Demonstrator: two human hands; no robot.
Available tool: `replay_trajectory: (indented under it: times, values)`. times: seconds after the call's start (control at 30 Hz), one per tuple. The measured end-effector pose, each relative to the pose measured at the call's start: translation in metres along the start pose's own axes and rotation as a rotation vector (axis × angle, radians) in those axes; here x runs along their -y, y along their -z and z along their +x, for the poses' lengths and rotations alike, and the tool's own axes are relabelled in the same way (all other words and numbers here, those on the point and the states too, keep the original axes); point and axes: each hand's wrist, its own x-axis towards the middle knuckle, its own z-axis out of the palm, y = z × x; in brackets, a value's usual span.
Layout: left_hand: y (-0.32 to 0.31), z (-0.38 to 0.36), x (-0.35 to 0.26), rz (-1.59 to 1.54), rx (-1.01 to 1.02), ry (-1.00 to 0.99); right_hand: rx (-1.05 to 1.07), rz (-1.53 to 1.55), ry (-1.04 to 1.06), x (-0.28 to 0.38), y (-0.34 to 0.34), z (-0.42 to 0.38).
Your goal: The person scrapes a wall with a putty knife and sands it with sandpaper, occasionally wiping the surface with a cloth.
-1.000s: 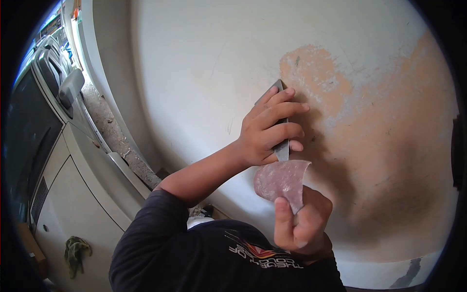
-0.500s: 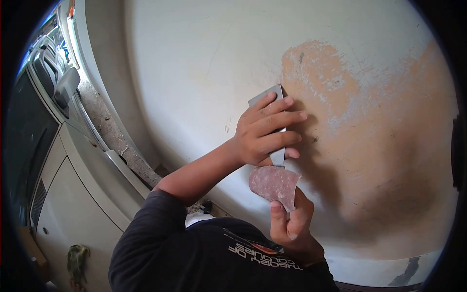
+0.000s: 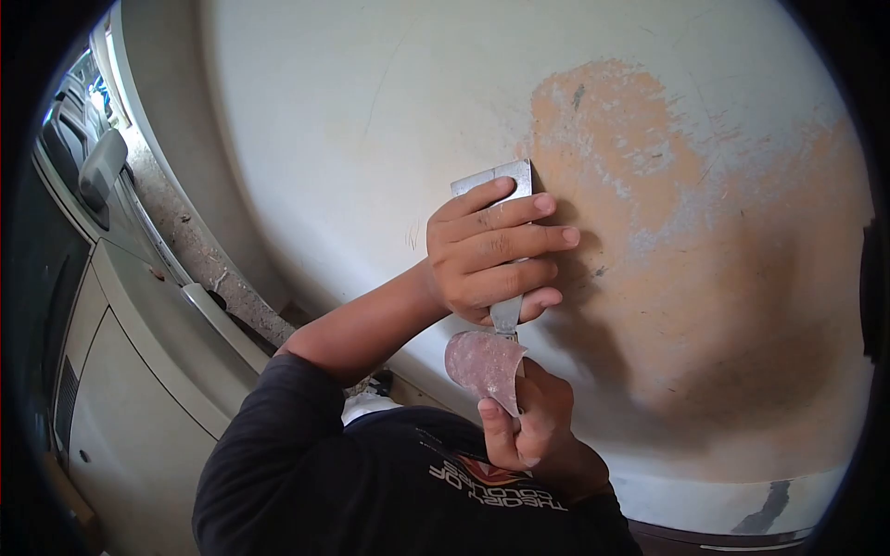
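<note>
A metal scraper (image 3: 491,178) with a broad blade lies close to the wall, its blade end up. My left hand (image 3: 496,250) is over the blade, fingers spread across its front and the thumb low beside the narrow shank. In my right hand (image 3: 538,422), below, is a curled piece of worn reddish sandpaper (image 3: 485,366), with the thumb against its lower edge. The shank runs down behind this paper toward the right hand. Paper and fingers mostly hide the handle. Right of the left fingertips, the wall shows an orange-tan patch (image 3: 603,120) of stripped paint.
A pale car (image 3: 139,398) with a side mirror (image 3: 104,167) stands close on the left. Rough ground (image 3: 185,222) runs between it and the wall (image 3: 352,130). A dark mark (image 3: 768,505) is on the wall low at the right.
Both hands, with the scraper and sandpaper, sit slightly further left and lower in the view. The blade is tilted a little differently. The view itself has shifted, and the green cloth by the car is out of sight.
</note>
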Motion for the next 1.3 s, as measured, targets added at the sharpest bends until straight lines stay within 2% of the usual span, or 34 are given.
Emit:
replay_trajectory:
  times: [0.2,0.27,0.4,0.47,0.67,0.8,0.93,1.07,1.3]
  values:
    - [-0.005,-0.015,0.0,0.019,-0.04,-0.026,0.078,-0.084,-0.036,-0.009,-0.005,-0.006]
    - [-0.001,-0.005,0.002,0.015,-0.03,-0.012,-0.021,-0.017,0.02,-0.008,-0.007,-0.001]
    - [0.0,-0.01,-0.004,-0.004,-0.019,-0.018,-0.013,-0.032,0.035,-0.006,-0.014,-0.006]
    - [-0.004,-0.014,-0.004,-0.026,-0.037,-0.023,-0.091,0.028,0.035,-0.008,-0.017,-0.009]
    - [-0.004,-0.011,0.0,-0.014,-0.042,-0.038,-0.142,0.011,0.076,-0.014,-0.027,-0.01]
    - [-0.002,-0.008,0.005,-0.023,-0.03,-0.057,-0.107,-0.008,0.044,-0.012,-0.026,-0.011]
    - [-0.001,-0.008,0.005,-0.006,-0.036,-0.083,-0.167,0.013,0.072,-0.006,-0.031,-0.008]
    - [0.003,-0.003,0.003,-0.024,-0.031,-0.029,-0.123,0.021,0.058,-0.002,-0.027,-0.003]
    - [0.002,0.0,0.004,0.01,-0.035,-0.048,-0.166,0.046,0.054,-0.004,-0.029,-0.006]
